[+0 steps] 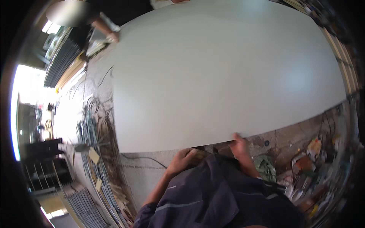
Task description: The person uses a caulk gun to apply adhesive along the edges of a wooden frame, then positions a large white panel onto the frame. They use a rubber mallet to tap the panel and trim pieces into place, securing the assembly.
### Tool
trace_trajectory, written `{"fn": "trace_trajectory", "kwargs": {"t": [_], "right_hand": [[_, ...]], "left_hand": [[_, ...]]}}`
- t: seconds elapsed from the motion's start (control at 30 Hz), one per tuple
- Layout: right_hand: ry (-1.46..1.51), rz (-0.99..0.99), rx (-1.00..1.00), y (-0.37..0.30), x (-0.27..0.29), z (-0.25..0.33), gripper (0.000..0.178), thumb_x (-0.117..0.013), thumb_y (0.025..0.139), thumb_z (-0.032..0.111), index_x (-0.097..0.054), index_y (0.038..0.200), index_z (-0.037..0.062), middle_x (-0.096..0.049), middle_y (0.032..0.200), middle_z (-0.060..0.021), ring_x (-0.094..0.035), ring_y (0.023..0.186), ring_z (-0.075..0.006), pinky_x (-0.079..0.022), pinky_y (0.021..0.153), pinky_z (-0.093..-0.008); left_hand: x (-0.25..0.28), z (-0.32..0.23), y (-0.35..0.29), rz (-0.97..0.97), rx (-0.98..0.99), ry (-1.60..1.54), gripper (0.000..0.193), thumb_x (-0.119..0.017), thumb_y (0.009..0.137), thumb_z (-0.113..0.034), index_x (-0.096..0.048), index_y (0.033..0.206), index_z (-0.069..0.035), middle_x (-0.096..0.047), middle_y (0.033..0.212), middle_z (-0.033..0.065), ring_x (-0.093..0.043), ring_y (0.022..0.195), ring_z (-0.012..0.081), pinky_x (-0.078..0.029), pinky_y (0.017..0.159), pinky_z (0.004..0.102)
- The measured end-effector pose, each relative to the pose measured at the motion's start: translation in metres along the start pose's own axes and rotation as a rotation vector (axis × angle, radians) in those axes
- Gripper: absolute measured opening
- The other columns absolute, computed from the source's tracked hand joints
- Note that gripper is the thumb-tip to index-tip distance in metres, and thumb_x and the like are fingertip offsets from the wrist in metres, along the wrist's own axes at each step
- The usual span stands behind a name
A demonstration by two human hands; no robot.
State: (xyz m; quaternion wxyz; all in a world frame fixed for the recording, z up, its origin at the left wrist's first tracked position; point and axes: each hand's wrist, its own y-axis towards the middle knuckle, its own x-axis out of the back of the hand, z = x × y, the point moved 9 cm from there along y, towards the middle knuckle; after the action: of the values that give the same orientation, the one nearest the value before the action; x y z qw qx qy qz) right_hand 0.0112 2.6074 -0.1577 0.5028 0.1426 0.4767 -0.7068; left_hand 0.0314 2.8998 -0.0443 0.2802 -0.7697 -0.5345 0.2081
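Observation:
A large pale, smooth flat panel [213,76] spreads across the middle of the view, its near edge just in front of my body. My right hand [240,147] grips that edge, thumb on the top face, the other fingers mostly hidden below. Close to the same edge, further left, my left hand [182,159] is closed, thumb uppermost. What lies in its curled fingers cannot be made out; a tan patch shows beside them. Another person's hand [113,37] is at the panel's far left corner, and a second hand [180,1] touches its far edge.
Bundled long strips [89,133] lie on the floor to the left, with loose cable [142,157] near the panel's corner. Dark stacked sheets [62,60] stand at the far left. Cluttered scraps and a green bag [265,168] lie at the right. Wooden slats [344,62] run beyond the panel's right edge.

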Motion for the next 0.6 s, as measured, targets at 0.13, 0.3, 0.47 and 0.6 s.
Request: {"fn": "trace_trajectory", "kwargs": {"t": [0.13, 0.3, 0.47, 0.6], "right_hand": [[0.066, -0.015, 0.091, -0.012, 0.025, 0.080, 0.042, -0.063, 0.100, 0.018, -0.055, 0.138, 0.0025, -0.065, 0.131, -0.0111, -0.063, 0.120, -0.0285, -0.050, 0.102, -0.0461], [0.060, -0.255, 0.315, -0.014, 0.069, 0.158, 0.047, -0.066, 0.098, 0.022, -0.053, 0.139, 0.0018, -0.064, 0.132, -0.0101, -0.061, 0.122, -0.0279, -0.047, 0.104, -0.0460], [0.063, -0.352, 0.365, -0.007, 0.100, 0.170, 0.050, -0.067, 0.096, 0.023, -0.053, 0.140, 0.0023, -0.064, 0.131, -0.0099, -0.061, 0.122, -0.0278, -0.048, 0.103, -0.0472], [0.043, -0.329, 0.427, -0.010, 0.102, 0.175, 0.051, -0.066, 0.097, 0.023, -0.051, 0.141, 0.0023, -0.063, 0.132, -0.0108, -0.060, 0.123, -0.0288, -0.047, 0.105, -0.0480]], "left_hand": [[0.161, -0.027, -0.051, -0.605, -0.607, 0.062, 0.030, -0.052, 0.108, -0.020, -0.066, 0.118, 0.005, -0.073, 0.108, 0.0095, -0.068, 0.093, 0.0197, -0.056, 0.081, 0.0361], [0.317, 0.050, -0.018, -0.698, -0.067, -0.088, 0.064, -0.051, 0.106, -0.053, -0.045, 0.147, -0.004, -0.070, 0.108, 0.0078, -0.067, 0.088, 0.0200, -0.054, 0.075, 0.0325], [0.231, 0.035, 0.064, -0.272, 0.063, -0.425, 0.085, -0.045, 0.099, -0.072, -0.038, 0.157, -0.011, -0.043, 0.157, 0.0122, -0.042, 0.141, 0.0327, -0.035, 0.117, 0.0481], [0.231, 0.046, 0.046, -0.270, 0.290, -0.228, 0.091, -0.033, 0.098, -0.079, -0.023, 0.166, -0.018, -0.021, 0.170, 0.0121, -0.023, 0.154, 0.0339, -0.016, 0.125, 0.0524]]}}
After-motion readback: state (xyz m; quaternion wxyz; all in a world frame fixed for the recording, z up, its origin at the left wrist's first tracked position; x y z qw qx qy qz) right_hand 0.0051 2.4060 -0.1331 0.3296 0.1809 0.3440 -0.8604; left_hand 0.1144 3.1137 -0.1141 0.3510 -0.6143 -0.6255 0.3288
